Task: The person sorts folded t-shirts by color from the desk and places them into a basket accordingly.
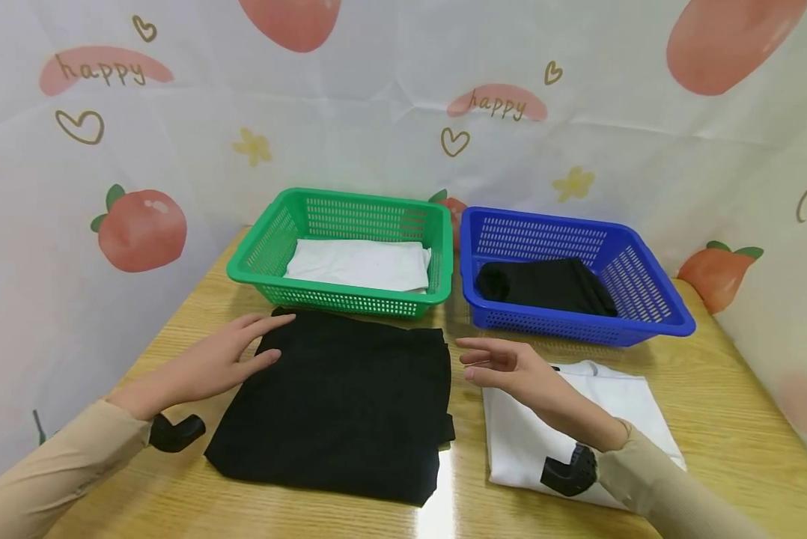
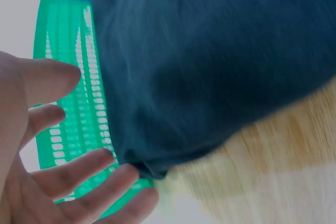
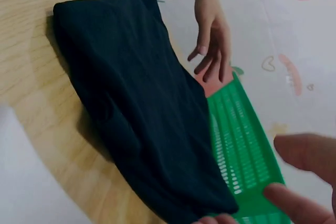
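Observation:
A folded black garment (image 1: 349,412) lies flat on the table in the head view. My left hand (image 1: 221,363) is over its far left edge, fingers extended and holding nothing. In the left wrist view the left hand (image 2: 68,177) has spread fingers near a corner of the dark cloth (image 2: 210,66); whether they touch cannot be told. My right hand (image 1: 514,367) hovers just right of the black garment, fingers loosely bent, nothing in them. Partly beneath that hand and forearm lies a folded white garment (image 1: 511,442).
Behind the black garment stands a green basket (image 1: 238,266) with folded white cloth (image 1: 359,263) inside. To its right, a blue basket (image 1: 676,318) holds folded black cloth (image 1: 552,284). A printed white curtain (image 1: 376,90) hangs behind the wooden table (image 1: 727,434).

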The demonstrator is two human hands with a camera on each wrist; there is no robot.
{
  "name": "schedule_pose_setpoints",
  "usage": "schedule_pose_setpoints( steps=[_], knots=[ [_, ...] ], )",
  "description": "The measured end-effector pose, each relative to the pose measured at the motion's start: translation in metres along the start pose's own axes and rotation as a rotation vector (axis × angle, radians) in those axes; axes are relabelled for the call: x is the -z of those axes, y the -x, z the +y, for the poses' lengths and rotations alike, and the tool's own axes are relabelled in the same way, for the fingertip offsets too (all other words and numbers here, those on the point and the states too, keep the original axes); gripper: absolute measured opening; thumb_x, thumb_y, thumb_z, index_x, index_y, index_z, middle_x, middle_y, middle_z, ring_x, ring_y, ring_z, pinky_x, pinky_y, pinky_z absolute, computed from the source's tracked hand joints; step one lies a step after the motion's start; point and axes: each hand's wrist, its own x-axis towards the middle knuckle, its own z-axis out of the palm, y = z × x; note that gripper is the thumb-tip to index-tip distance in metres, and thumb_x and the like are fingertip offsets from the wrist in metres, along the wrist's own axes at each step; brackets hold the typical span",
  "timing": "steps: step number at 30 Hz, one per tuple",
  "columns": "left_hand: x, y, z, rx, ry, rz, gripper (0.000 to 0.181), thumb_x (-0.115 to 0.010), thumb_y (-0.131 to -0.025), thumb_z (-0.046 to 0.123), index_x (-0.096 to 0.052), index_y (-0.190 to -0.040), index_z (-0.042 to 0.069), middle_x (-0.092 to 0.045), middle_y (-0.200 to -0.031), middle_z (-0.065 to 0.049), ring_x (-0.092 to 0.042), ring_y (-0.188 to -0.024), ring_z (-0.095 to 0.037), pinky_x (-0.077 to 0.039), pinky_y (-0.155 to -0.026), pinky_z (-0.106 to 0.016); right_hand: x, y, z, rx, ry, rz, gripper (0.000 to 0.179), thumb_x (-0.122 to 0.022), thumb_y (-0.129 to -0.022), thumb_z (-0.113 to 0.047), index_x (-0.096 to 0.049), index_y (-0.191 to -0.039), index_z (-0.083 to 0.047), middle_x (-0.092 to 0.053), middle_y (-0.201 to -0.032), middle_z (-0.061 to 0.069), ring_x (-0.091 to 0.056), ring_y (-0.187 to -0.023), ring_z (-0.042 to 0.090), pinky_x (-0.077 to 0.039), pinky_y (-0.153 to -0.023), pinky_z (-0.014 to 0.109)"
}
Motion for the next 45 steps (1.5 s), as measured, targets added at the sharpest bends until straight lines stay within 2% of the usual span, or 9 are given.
schedule_pose_setpoints(
  steps=[6, 13, 18, 22, 27, 30, 33, 38, 45],
  knots=[
    [0.004, -0.001, -0.015, 0.041, 0.097, -0.062, 0.059, -0.063, -0.099, 0.029, -0.042, -0.150, 0.010, -0.057, -0.129, -0.017, -0.063, -0.102, -0.026, -0.054, -0.075, -0.037, -0.005, -0.009, 0.003, -0.073, -0.004, -0.016, 0.057, -0.071, -0.093, -0.024, -0.051, -0.145, -0.010, -0.056, -0.132, 0.019, -0.054, -0.120, 0.028, -0.041, -0.102, 0.049],
    [0.007, 0.001, -0.018, 0.015, 0.097, -0.122, 0.057, -0.068, -0.095, 0.028, -0.050, -0.144, 0.004, -0.063, -0.120, -0.020, -0.068, -0.094, -0.025, -0.056, -0.078, -0.043, -0.009, -0.014, 0.007, -0.090, 0.000, -0.072, 0.057, -0.070, -0.093, -0.022, -0.051, -0.145, -0.009, -0.059, -0.126, 0.018, -0.059, -0.108, 0.030, -0.049, -0.091, 0.047],
    [0.008, 0.000, -0.018, 0.029, 0.116, -0.146, 0.062, -0.072, -0.092, 0.029, -0.050, -0.143, 0.002, -0.065, -0.116, -0.021, -0.069, -0.093, -0.027, -0.055, -0.080, -0.046, -0.014, -0.015, 0.008, -0.078, -0.017, -0.131, 0.057, -0.069, -0.094, -0.022, -0.049, -0.146, -0.010, -0.051, -0.135, 0.018, -0.054, -0.116, 0.029, -0.049, -0.092, 0.046],
    [0.007, -0.001, -0.019, 0.077, 0.155, -0.148, 0.065, -0.075, -0.089, 0.029, -0.050, -0.142, 0.000, -0.066, -0.113, -0.019, -0.069, -0.093, -0.028, -0.056, -0.079, -0.044, -0.018, -0.017, 0.008, -0.104, -0.057, -0.141, 0.059, -0.070, -0.093, -0.021, -0.048, -0.147, -0.011, -0.045, -0.140, 0.020, -0.052, -0.119, 0.030, -0.049, -0.094, 0.044],
    [0.005, -0.003, -0.021, 0.174, 0.264, -0.198, 0.069, -0.076, -0.088, 0.032, -0.048, -0.142, -0.001, -0.068, -0.087, -0.003, -0.064, -0.070, -0.021, -0.051, -0.065, -0.034, -0.024, -0.021, 0.008, -0.152, -0.149, -0.114, 0.058, -0.072, -0.092, -0.015, -0.050, -0.145, -0.009, -0.033, -0.147, 0.027, -0.051, -0.121, 0.031, -0.050, -0.092, 0.043],
    [0.004, -0.004, -0.025, 0.207, 0.350, -0.230, 0.070, -0.076, -0.088, 0.032, -0.047, -0.144, 0.000, -0.063, -0.075, -0.002, -0.059, -0.062, -0.020, -0.045, -0.062, -0.031, -0.028, -0.024, 0.010, -0.167, -0.203, -0.112, 0.057, -0.072, -0.091, -0.011, -0.051, -0.144, -0.007, -0.027, -0.149, 0.027, -0.052, -0.119, 0.028, -0.051, -0.092, 0.042],
    [0.001, -0.004, -0.030, 0.199, 0.409, -0.241, 0.071, -0.077, -0.087, 0.028, -0.046, -0.144, 0.001, -0.053, -0.068, -0.003, -0.050, -0.059, -0.017, -0.040, -0.058, -0.028, -0.032, -0.029, 0.012, -0.162, -0.196, -0.106, 0.058, -0.073, -0.089, -0.008, -0.052, -0.143, -0.007, -0.041, -0.134, 0.024, -0.058, -0.102, 0.025, -0.053, -0.086, 0.040],
    [-0.002, -0.004, -0.033, 0.213, 0.489, -0.223, 0.076, -0.082, -0.083, 0.024, -0.045, -0.146, 0.004, -0.042, -0.066, -0.002, -0.044, -0.060, -0.015, -0.039, -0.059, -0.028, -0.039, -0.036, 0.011, -0.122, -0.115, -0.042, 0.058, -0.076, -0.082, -0.002, -0.058, -0.137, -0.005, -0.054, -0.088, 0.015, -0.058, -0.079, 0.023, -0.053, -0.075, 0.035],
    [-0.003, -0.007, -0.030, 0.189, 0.461, -0.188, 0.071, -0.084, -0.080, 0.025, -0.053, -0.142, 0.007, -0.033, -0.062, 0.001, -0.036, -0.057, -0.014, -0.032, -0.054, -0.028, -0.048, -0.040, 0.010, -0.102, -0.049, 0.059, 0.058, -0.077, -0.075, 0.008, -0.063, -0.131, -0.004, -0.054, -0.078, 0.012, -0.053, -0.071, 0.021, -0.050, -0.065, 0.032]
  ],
)
